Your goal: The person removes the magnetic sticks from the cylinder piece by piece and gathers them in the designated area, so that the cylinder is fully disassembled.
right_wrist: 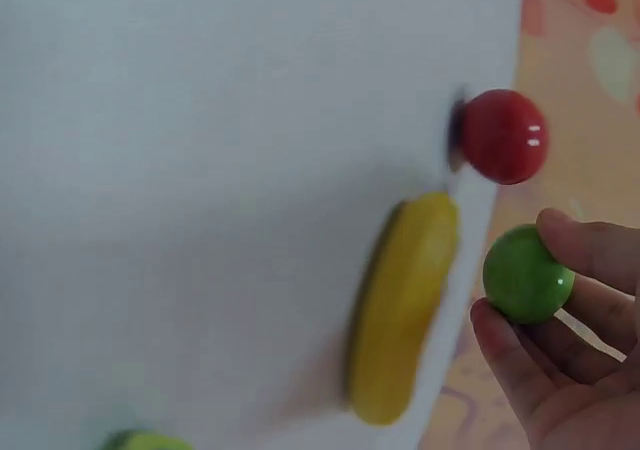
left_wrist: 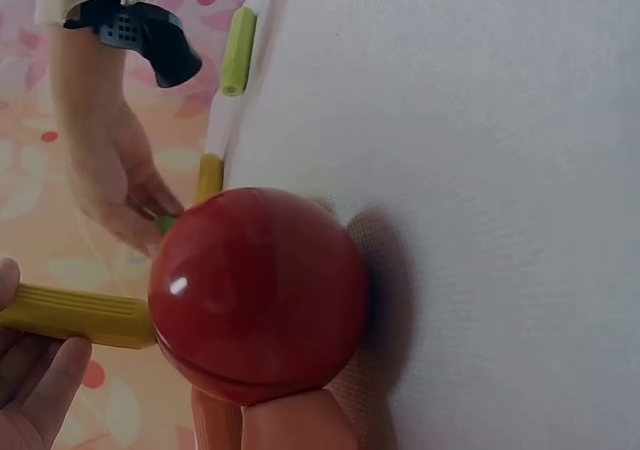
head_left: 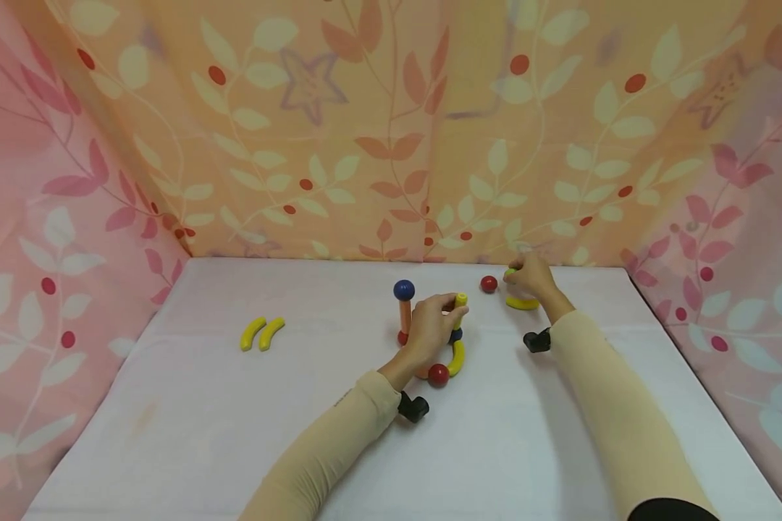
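Note:
My left hand (head_left: 430, 329) pinches an upright yellow rod (head_left: 460, 315) that stands above a dark blue ball (head_left: 456, 336). From that ball a curved yellow piece (head_left: 457, 358) runs to a red ball (head_left: 439, 375), which looms large in the left wrist view. Beside the hand rises an orange rod (head_left: 405, 315) topped by a blue ball (head_left: 404, 290); another red ball (head_left: 402, 338) is at its foot. The hand hides part of this structure. At the back right, my right hand (head_left: 536, 281) pinches a green ball (right_wrist: 526, 274) between thumb and fingers, above the table.
Near the right hand lie a loose red ball (head_left: 489, 284) and a curved yellow piece (head_left: 523, 303). Two more curved yellow pieces (head_left: 253, 334) lie at the left on the white tabletop (head_left: 169, 405). Patterned cloth (head_left: 391, 130) hangs behind and at both sides.

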The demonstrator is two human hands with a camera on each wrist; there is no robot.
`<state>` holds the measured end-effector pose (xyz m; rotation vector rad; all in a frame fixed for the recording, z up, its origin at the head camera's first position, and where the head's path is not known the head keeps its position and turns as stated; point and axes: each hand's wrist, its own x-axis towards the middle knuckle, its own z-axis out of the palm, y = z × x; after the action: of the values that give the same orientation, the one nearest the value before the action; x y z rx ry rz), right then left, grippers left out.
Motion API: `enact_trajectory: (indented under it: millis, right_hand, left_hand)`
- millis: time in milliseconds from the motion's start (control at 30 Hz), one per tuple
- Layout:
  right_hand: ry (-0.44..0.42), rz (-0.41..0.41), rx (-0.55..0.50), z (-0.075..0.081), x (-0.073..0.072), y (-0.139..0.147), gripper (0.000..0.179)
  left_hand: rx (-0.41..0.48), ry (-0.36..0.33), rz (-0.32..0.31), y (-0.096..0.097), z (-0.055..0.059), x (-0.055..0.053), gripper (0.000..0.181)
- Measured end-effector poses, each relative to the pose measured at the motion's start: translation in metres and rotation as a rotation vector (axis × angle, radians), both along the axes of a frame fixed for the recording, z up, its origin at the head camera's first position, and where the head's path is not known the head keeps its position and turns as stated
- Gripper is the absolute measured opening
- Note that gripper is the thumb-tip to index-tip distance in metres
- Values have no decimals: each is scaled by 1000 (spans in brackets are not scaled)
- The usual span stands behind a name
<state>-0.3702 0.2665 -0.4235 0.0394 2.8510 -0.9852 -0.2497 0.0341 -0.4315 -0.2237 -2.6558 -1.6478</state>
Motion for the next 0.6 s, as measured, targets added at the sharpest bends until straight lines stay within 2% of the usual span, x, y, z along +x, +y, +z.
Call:
enact_trajectory:
  millis: [133,233,467,600]
  right_hand:
    - [30,-8,25,-13,-2,4,37]
    - [67,8,45,-17,-1,4,39]
    - [75,28,86,-16,4,5,46]
    - [53,14,47,-10,8,6,49]
  left_hand:
    - [-3,18,0,0,-1,0,37]
    - [-3,27,-4,1,-1,0,37]
    - [8,15,-8,1,-1,1,38]
    - [17,10,-2,2,-2,1,37]
